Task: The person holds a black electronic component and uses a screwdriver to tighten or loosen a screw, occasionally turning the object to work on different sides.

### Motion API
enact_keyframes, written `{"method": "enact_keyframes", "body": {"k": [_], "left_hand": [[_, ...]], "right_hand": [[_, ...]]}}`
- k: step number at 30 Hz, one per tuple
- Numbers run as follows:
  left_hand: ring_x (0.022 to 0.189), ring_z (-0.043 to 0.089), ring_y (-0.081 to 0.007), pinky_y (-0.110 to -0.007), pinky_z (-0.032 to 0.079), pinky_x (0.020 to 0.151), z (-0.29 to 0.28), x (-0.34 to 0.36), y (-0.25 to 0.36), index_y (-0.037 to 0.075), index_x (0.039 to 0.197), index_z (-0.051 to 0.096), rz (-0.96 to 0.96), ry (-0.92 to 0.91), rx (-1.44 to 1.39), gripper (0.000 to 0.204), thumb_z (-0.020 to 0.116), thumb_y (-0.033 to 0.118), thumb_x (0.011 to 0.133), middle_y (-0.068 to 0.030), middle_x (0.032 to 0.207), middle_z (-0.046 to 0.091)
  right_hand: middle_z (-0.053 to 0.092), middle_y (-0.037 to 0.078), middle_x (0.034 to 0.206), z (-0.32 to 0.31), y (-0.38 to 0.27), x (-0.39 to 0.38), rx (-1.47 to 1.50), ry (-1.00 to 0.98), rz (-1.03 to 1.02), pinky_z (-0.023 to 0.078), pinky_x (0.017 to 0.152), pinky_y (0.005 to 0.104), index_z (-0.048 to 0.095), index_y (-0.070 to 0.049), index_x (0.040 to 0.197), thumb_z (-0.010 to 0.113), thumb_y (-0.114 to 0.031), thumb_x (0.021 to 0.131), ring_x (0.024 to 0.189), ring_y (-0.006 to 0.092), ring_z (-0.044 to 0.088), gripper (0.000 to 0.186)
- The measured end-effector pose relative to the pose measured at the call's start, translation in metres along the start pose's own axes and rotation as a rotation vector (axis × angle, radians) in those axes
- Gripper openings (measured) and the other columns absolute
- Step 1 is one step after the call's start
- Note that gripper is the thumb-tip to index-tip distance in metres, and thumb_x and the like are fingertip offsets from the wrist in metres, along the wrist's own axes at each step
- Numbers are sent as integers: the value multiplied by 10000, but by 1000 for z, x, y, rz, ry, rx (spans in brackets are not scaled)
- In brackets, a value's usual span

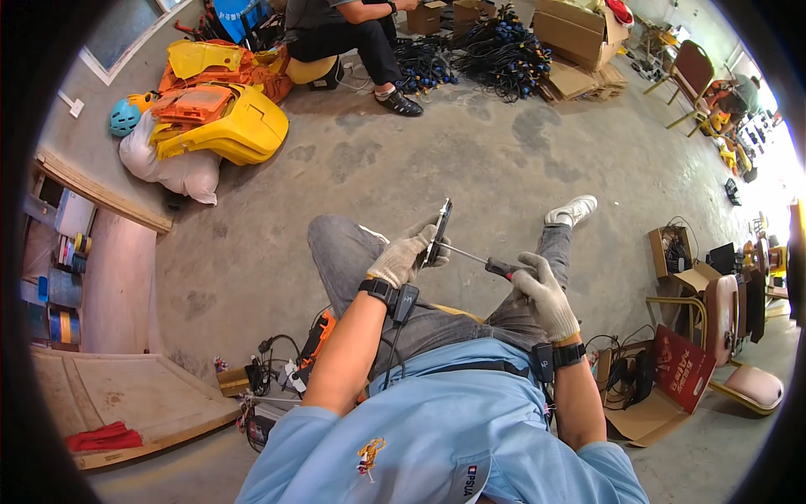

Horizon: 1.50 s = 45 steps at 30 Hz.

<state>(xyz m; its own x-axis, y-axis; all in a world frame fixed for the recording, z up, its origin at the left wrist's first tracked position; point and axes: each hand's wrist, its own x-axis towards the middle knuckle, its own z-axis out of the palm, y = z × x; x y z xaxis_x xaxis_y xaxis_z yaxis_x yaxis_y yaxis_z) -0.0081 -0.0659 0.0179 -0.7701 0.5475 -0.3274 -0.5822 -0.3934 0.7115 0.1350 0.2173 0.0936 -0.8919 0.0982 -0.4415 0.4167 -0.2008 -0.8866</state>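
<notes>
My left hand [403, 256], in a pale knit glove, grips a narrow dark part [438, 231] with silvery edges, held upright above my lap. My right hand [544, 296], gloved alike, has its fingers round the black and red handle of a screwdriver [499, 267]. The screwdriver's long metal shaft points left to the dark part, its tip at that part. Both hands are between my bent legs, in grey trousers, and black devices are strapped to both wrists.
Across the concrete floor [252, 218] sits a person [353, 25] near heaped black cables [512, 59] and cardboard boxes [575, 29]. Yellow plastic shells [252, 118] lie back left, a wooden board [126, 386] lower left. Chairs [718, 328] and open boxes [672, 252] stand right.
</notes>
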Motion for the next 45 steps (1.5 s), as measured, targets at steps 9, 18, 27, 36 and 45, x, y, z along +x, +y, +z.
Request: {"method": "enact_keyframes", "body": {"k": [9, 18, 27, 36, 45], "left_hand": [[888, 763, -253, -392, 678, 795, -3, 0, -1, 56, 1556, 489, 8, -39, -6, 614, 676, 334, 1042, -179, 1097, 743], [921, 767, -261, -390, 669, 829, -6, 1, -2, 66, 1590, 439, -3, -54, 16, 646, 654, 351, 1051, -177, 1118, 742], [927, 767, -265, -402, 670, 832, -5, 1, -1, 72, 1586, 448, 4, -49, -5, 618, 644, 332, 1060, -180, 1122, 741], [934, 767, -263, -406, 669, 832, -7, 3, -2, 91, 1583, 460, -9, -41, 3, 604, 645, 329, 1060, -176, 1115, 742], [928, 770, -262, -407, 673, 832, -6, 1, -2, 91, 1580, 466, -4, -50, -1, 606, 654, 327, 1054, -171, 1118, 744]], "right_hand": [[664, 91, 996, 2, -18, -6, -151, -16, 77, 494, 678, 263, 471, 46, 1477, 698, -213, 977, 754, 110, 593, 607], [642, 89, 1023, -2, -13, 1, -141, 13, 13, 501, 723, 269, 462, 46, 1485, 685, -234, 999, 800, 128, 615, 604], [675, 101, 1024, 1, -13, 1, -151, -6, -47, 493, 606, 237, 467, 60, 1471, 656, -256, 1037, 696, 93, 598, 569], [683, 82, 954, 1, -8, 3, -177, 41, -128, 509, 622, 247, 555, 35, 1371, 646, -279, 1038, 684, 97, 607, 466], [676, 54, 929, 7, -5, 1, -114, 19, -119, 516, 629, 242, 621, 28, 1277, 675, -229, 1009, 695, 90, 616, 375]]}}
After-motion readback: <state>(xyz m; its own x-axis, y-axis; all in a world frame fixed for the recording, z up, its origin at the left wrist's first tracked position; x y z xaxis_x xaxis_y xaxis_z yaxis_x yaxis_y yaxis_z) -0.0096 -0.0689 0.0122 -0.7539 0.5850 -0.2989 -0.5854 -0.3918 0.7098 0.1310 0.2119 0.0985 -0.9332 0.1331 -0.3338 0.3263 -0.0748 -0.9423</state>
